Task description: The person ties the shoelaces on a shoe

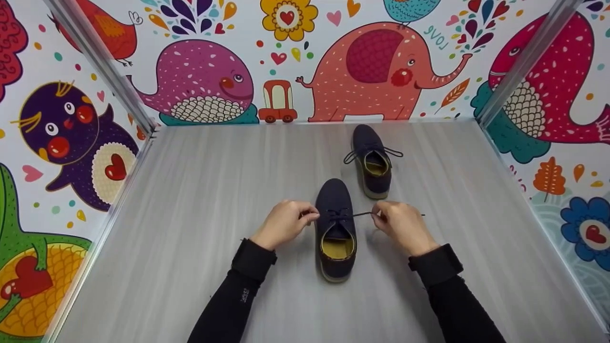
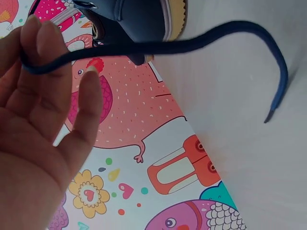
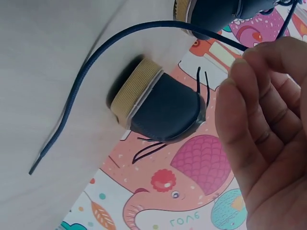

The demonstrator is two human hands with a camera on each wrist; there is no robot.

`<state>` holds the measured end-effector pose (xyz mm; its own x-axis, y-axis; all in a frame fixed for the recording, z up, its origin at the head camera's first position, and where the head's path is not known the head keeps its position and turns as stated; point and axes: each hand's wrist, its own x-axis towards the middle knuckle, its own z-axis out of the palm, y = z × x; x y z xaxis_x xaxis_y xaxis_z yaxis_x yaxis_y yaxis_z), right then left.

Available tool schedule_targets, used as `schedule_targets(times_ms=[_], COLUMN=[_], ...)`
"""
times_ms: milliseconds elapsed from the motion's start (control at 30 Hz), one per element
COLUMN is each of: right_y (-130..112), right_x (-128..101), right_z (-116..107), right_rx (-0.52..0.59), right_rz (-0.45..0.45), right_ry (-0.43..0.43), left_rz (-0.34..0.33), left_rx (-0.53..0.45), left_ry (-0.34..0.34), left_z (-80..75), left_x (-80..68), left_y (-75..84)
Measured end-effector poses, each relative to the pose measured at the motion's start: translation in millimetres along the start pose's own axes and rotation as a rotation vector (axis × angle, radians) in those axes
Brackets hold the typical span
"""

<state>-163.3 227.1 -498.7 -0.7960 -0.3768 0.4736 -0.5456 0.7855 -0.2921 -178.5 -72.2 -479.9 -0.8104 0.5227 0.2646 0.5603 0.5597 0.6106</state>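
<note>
A dark navy lace-up shoe (image 1: 332, 194) with a yellow lining stands upright on the floor, toe pointing away. At its left side my left hand (image 1: 287, 222) holds one end of its shoelace (image 2: 144, 48); past the fingers the loose end curves away to a dark tip. To the right of the shoe, my right hand (image 1: 405, 225) pinches the other lace end (image 1: 363, 214) between thumb and fingertips. That stretch runs straight from the eyelets to the fingers, and its free tail (image 3: 76, 86) hangs beyond. The laces cross over the shoe's tongue.
A matching shoe (image 1: 366, 137), its lace tied in a bow with loops out to both sides, stands farther back and to the right. Printed cartoon panels (image 1: 205, 76) wall in the grey floor (image 1: 200, 181) at the back and sides, with metal corner rails (image 1: 109, 71).
</note>
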Motion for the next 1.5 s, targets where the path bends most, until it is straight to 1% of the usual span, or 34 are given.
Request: schedule_targets(times_ms=[100,167,300,367,500,633,767,900,1100,1200,1333,1433,1500], right_y=[4.0,6.2,7.0,5.2,-0.3,-0.8,4.2,6.8,2.1,-0.3,-2.9,-4.8,-6.3], right_x=[-2.9,-5.2,-9.3,-9.9,-8.7,-10.2,-17.5,-23.6,-24.9,-27.1,-29.4,-30.0,-30.1], right_z=[0.8,2.6,6.4,7.4,7.3,5.0,2.5,2.3,-0.7,-1.2,0.4,1.0,0.8], right_rx=[0.005,0.007,0.004,-0.001,-0.007,0.007,0.010,-0.002,-0.022,-0.027,-0.015,0.002,0.010], right_rz=[0.004,0.012,0.053,0.075,0.081,0.082,0.132,0.161,0.161,0.168,0.162,0.163,0.166], right_ry=[-0.019,-0.042,-0.086,-0.099,-0.094,-0.071,-0.075,-0.086,-0.023,-0.011,0.004,0.009,0.016], left_rz=[-0.004,-0.008,-0.026,-0.029,-0.011,0.032,0.062,0.059,0.027,-0.019,-0.103,-0.180,-0.240], left_rx=[0.014,0.040,0.088,0.077,0.053,0.088,0.146,0.199,0.222,0.176,0.038,-0.096,-0.220], left_ry=[0.005,0.016,0.026,0.018,0.015,0.073,0.146,0.187,0.205,0.202,0.234,0.287,0.318], left_z=[-0.1,0.4,3.4,5.0,6.1,4.7,4.0,7.6,13.2,14.7,16.9,17.3,16.5], left_x=[-3.7,-7.5,-14.9,-16.2,-14.0,-13.2,-18.4,-24.7,-26.4,-27.1,-25.5,-18.5,-10.1], left_y=[-6.5,-12.1,-22.0,-23.5,-20.9,-19.2,-23.1,-29.1,-31.0,-28.4,-23.4,-19.7,-17.1])
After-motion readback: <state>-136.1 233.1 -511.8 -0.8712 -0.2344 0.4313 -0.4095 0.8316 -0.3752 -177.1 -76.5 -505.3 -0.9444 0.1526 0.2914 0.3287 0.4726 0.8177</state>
